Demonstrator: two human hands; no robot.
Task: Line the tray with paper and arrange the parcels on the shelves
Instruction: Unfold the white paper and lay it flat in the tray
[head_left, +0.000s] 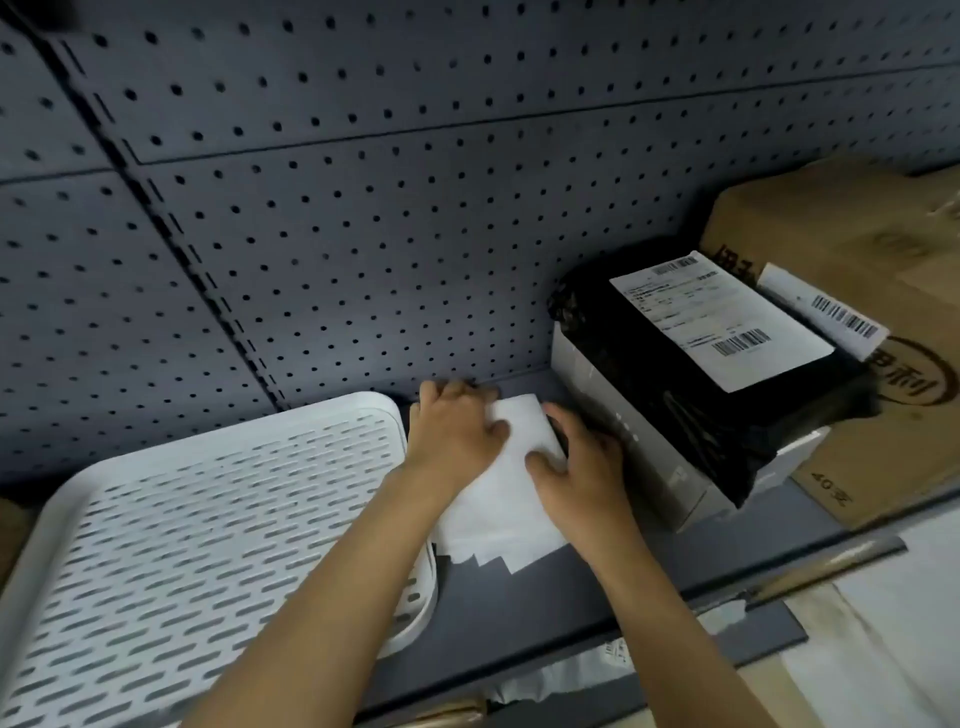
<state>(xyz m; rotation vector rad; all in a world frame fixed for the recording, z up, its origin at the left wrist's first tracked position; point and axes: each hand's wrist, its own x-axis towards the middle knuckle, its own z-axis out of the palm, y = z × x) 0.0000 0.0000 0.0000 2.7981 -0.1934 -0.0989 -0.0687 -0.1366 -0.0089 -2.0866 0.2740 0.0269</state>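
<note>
A white slotted tray (171, 525) lies empty on the dark shelf at the left. Just right of it sits a stack of white paper sheets (498, 512). My left hand (452, 428) rests on the stack's far left corner with fingers curled over its edge. My right hand (576, 457) presses on the stack's right side, thumb on top. A black-wrapped parcel (691, 379) with a white shipping label lies on a grey box right of the paper. Behind it stands a brown cardboard box (857, 249).
A grey pegboard wall (363, 208) backs the shelf. The shelf's front edge (571, 649) runs across the lower middle. Below it, at the lower right, lie more parcels and wrapping (883, 623).
</note>
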